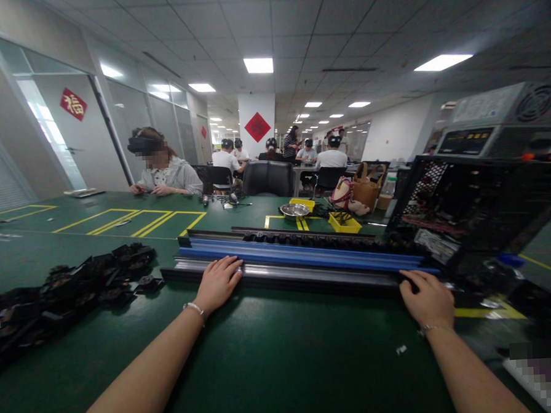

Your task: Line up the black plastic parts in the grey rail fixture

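Long channel-shaped rails lie side by side across the green table (283, 360). Nearest to me is a dark grey rail (306, 272) with a glossy top; just behind it runs a blue rail (300, 248). My left hand (218, 284) rests over the dark rail near its left end, fingers stretched out on top. At the right end my right hand (427, 300) touches the same rail with its fingertips, its thumb apart from the index finger. Behind the blue rail, a black rail (212, 234) holds a row of small black parts (314, 238).
Black fan-like parts (76, 288) are heaped at left. An open computer case (478, 202) stands at right with a power supply (506, 111) on top. A metal bowl (295, 210) and yellow bins (345, 222) lie beyond the rails. A person (167, 169) sits across the table.
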### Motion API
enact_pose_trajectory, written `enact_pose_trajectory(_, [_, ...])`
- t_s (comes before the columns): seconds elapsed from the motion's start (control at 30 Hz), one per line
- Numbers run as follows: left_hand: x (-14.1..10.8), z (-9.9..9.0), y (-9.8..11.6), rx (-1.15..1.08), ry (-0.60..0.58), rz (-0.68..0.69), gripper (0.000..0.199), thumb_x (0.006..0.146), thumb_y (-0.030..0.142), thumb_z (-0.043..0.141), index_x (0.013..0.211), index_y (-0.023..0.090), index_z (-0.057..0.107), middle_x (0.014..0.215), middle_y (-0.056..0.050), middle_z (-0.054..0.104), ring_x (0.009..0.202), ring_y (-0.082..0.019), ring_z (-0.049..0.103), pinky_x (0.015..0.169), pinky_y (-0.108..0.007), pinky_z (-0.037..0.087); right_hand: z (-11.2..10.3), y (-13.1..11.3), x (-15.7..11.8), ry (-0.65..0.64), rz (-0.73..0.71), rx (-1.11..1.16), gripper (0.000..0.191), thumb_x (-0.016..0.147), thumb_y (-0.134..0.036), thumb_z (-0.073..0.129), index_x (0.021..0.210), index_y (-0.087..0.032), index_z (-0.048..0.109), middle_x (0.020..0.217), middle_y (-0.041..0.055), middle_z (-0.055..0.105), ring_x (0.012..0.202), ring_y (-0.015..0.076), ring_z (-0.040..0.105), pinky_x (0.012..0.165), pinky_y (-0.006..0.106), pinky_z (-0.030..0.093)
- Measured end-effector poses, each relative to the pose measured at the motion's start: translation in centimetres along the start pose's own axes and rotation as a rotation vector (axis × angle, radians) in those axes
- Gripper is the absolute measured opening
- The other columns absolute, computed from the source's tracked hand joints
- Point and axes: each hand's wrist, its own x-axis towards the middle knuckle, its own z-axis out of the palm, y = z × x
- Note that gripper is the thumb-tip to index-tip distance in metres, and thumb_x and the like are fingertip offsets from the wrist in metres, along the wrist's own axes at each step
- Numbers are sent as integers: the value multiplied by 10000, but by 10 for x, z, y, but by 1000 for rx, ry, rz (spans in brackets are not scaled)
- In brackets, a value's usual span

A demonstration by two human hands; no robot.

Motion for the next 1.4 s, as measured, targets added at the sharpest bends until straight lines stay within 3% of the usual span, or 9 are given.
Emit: enact_pose_trajectory(1.4, [0, 0, 1, -25, 11, -16, 418, 914, 436, 302, 1229, 309, 544, 1315, -5, 536, 1236, -204, 442, 1048, -427, 298, 3, -19, -1, -42, -136, -4, 329, 780, -302, 417, 955, -196, 675, 1026, 66, 616, 914, 217, 571, 880, 392, 420])
